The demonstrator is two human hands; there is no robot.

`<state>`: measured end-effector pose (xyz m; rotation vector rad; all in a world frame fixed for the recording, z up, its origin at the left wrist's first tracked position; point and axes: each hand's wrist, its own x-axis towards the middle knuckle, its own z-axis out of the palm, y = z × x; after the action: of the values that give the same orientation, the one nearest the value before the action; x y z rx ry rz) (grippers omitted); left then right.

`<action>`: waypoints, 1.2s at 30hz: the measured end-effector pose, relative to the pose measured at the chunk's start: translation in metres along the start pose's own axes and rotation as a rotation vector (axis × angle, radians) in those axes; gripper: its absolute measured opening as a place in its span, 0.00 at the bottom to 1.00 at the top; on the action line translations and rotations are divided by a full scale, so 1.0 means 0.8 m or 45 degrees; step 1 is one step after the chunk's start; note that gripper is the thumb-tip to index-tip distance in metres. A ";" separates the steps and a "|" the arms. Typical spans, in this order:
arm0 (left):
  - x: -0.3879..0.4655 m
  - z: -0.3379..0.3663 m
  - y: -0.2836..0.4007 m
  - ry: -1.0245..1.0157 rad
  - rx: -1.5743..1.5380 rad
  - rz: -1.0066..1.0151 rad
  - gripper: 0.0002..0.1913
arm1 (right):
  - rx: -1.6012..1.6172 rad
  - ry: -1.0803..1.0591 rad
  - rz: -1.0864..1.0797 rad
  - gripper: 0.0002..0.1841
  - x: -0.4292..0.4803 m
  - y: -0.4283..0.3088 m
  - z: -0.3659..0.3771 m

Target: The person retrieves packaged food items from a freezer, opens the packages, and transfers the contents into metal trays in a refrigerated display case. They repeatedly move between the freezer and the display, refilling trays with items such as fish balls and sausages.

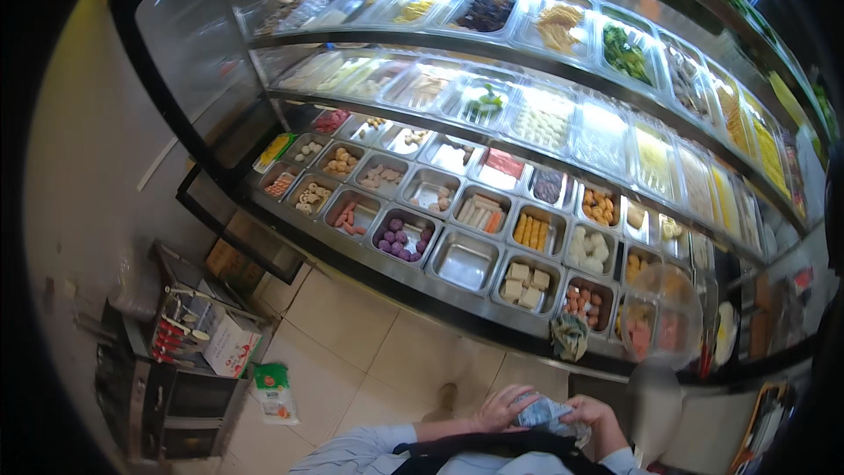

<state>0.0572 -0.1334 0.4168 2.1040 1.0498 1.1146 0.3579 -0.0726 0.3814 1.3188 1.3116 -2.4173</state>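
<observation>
My left hand (504, 409) holds one side of a bluish, crinkled plastic packet (542, 411) close to my body, above a dark apron. The fingers of my right hand (592, 411) are closed on the packet's other end. What the packet contains cannot be made out. Beyond my hands runs the front ledge of a lit display case with several steel food pans, among them one of purple balls (401, 239), one of tofu blocks (525, 287) and one of small sausages (587, 307). A crumpled cloth (569, 336) lies on that ledge.
Two shelves of clear food tubs (542, 120) rise behind the pans. A clear round bowl or lid (663, 316) sits at the front right. Lower left stands a dark cabinet (198, 402) with red-handled utensils (173, 336); a green-and-white package (275, 392) lies on the tiled floor (349, 336).
</observation>
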 end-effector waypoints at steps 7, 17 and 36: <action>0.007 0.010 0.020 -0.292 0.401 0.261 0.21 | -0.380 -0.033 -0.041 0.13 0.003 -0.003 0.051; -0.004 0.065 0.056 -0.600 0.756 0.245 0.23 | 0.153 0.069 -0.167 0.11 -0.018 0.071 0.089; -0.027 0.141 0.110 -0.944 0.502 -0.722 0.17 | -0.490 1.636 0.795 0.34 -0.295 0.325 -0.057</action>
<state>0.1794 -0.2106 0.4141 2.0156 1.3950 -0.1608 0.6495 -0.2737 0.3735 2.6767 1.0748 -0.7276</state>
